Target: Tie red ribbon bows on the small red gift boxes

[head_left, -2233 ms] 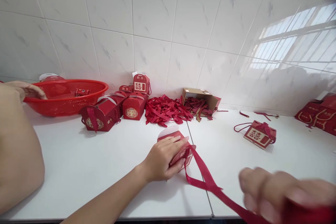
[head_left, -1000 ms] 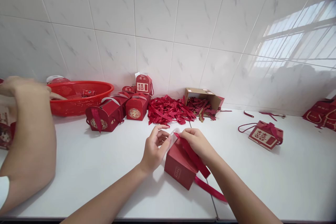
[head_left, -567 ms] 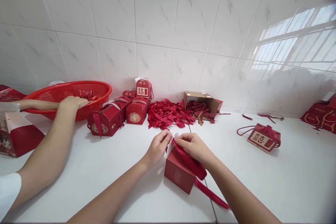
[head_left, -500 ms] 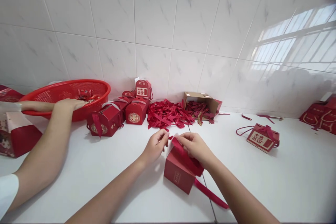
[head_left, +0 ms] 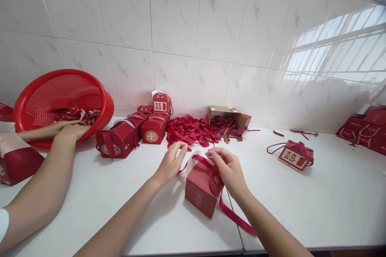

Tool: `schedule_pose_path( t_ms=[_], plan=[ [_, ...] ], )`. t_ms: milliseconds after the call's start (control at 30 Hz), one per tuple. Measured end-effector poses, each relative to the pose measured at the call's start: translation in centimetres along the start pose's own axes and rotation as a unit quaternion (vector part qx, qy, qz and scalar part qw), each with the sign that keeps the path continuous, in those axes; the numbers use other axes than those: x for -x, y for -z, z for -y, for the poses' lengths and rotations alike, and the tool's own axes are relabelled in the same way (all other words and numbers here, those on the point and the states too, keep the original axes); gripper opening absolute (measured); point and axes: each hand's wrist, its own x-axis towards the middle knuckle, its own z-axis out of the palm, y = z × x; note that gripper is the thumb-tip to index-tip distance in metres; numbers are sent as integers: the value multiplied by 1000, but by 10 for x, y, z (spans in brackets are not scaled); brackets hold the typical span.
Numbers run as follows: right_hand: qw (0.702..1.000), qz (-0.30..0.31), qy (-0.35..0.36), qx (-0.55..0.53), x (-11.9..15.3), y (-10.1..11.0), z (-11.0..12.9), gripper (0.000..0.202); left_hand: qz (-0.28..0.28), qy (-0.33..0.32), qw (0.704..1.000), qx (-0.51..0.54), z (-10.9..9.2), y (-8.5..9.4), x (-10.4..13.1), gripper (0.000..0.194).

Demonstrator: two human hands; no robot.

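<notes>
A red gift box stands on the white table between my hands, with its lid flaps raised. A dark red ribbon runs over its top and trails onto the table on the right; the other end curls down on the left. My left hand is just left of the box, thumb and fingers apart, near the ribbon's left end. Over the box's top right, my right hand has bent fingers with the tips close together beside the ribbon and flap. Whatever lies between those tips is hidden.
A co-worker's arms reach into a red plastic basket of small wrapped items. Several finished boxes, a ribbon pile and a cardboard box of ribbons line the wall. One tied box lies right.
My left hand has let go of the ribbon and moved slightly left, its fingers spreading. The ribbon now curls down on the box's left. The co-worker's basket has tipped up toward them.
</notes>
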Motion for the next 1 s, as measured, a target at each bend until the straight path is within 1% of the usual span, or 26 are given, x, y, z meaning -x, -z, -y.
schedule_pose_path(
  t_ms=[67,100,133,167,200,233,267,333,367,433,500,567,600,667,733,833,900,1000],
  plan=[
    [989,-52,117,67,12,10,5,21,49,19,985,164,-7,-7,1,30],
    [979,-80,157,101,19,16,7,18,60,39,976,207,-9,-10,2,30],
    [971,-104,172,127,26,23,7,16,63,56,970,230,-10,-12,4,30],
    [968,-119,162,147,33,30,6,15,61,68,966,242,-10,-14,5,30],
    [970,-122,134,163,40,36,3,16,54,75,965,246,-11,-16,7,30],
    [974,-111,92,175,46,41,-1,18,46,77,965,247,-11,-18,9,29],
    [978,-85,46,184,51,45,-5,22,37,82,964,251,-11,-20,12,28],
    [982,-14,-36,187,58,48,-15,30,32,91,962,256,-12,-25,17,27],
    [982,16,-64,178,59,48,-19,32,38,92,961,256,-13,-28,20,28],
    [983,42,-96,153,59,47,-27,33,59,85,963,250,-15,-33,26,31],
    [985,44,-120,115,55,47,-30,35,86,74,965,236,-15,-35,30,34],
    [984,68,-160,40,49,51,-31,38,113,68,966,224,-16,-32,32,36],
    [979,85,-186,-12,47,54,-30,39,128,67,965,221,-16,-29,32,38],
    [960,112,-232,-114,43,62,-27,39,145,70,963,218,-16,-21,31,41],
    [942,117,-258,-183,41,69,-23,39,149,98,962,208,-17,-13,30,44],
    [925,130,-270,-235,38,79,-18,40,146,163,958,184,-21,-4,29,47],
    [922,142,-269,-239,36,83,-15,45,142,176,957,181,-25,-1,27,46],
    [930,147,-276,-191,34,82,-15,51,131,168,960,184,-31,-2,25,47]
  ],
)
